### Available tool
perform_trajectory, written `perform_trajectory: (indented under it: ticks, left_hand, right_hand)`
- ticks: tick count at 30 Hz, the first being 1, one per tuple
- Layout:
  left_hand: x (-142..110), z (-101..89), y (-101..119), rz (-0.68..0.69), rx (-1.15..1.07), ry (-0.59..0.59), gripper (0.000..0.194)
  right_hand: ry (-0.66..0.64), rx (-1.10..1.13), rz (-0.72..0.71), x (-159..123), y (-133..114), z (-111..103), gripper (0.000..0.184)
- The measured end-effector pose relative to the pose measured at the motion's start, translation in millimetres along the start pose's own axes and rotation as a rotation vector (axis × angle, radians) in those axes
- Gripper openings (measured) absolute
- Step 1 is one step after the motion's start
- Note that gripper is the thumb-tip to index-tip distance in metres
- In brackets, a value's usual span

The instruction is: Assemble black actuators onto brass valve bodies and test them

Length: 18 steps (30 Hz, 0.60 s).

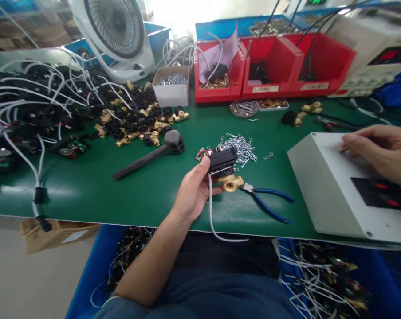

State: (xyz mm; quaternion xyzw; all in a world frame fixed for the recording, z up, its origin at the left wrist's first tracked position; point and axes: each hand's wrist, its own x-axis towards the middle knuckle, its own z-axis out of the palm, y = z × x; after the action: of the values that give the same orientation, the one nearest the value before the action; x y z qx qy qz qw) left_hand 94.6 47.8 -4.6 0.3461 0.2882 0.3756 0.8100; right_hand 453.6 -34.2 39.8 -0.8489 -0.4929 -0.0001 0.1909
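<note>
My left hand point(194, 190) is closed around a valve assembly point(223, 160) made of a black housing, a brass fitting and a white cable that hangs toward my lap. A red wire and bare circuitry show at the housing's far left end. Just behind it lies a pile of silver R-shaped clips point(242, 148). Blue-handled pliers point(270, 195) rest on the bench right of the fitting. Over the top of a light grey box point(333, 195), my right hand point(383, 153) pinches something small between thumb and finger, too small to name.
A dark mallet point(147, 155) lies to the left, before a heap of brass fittings point(140, 119). White-cabled units point(30, 102) crowd the far left. A fan point(117, 35), a carton of small metal parts point(170, 91) and red bins point(220, 91) line the back.
</note>
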Motion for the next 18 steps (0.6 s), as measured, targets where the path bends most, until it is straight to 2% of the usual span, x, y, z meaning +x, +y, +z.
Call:
perform_trajectory:
  ticks: [2, 4, 8, 10, 18]
  left_hand:
    - [-1.1, -0.4, -1.0, -0.001, 0.008, -0.023, 0.052]
    - [-1.4, -1.5, -1.6, -0.002, 0.015, -0.043, 0.054]
    - [-1.7, -2.6, -1.5, 0.003, 0.010, -0.073, 0.052]
    - [-2.2, -1.8, -1.0, 0.000, 0.015, -0.086, 0.053]
    - [-3.3, -0.7, -0.2, 0.023, 0.001, -0.085, 0.050]
  right_hand:
    - [-0.013, -0.015, 0.131, -8.1, -26.2, -8.7, 0.076]
    - [-0.014, -0.004, 0.183, -13.3, -44.3, -12.8, 0.066]
    - [-0.006, 0.041, 0.225, -16.2, -54.2, -12.3, 0.029]
    - [-0.011, 0.044, 0.255, -16.5, -55.7, -12.2, 0.017]
    - [0.007, 0.050, 0.271, -18.8, -59.7, -15.1, 0.013]
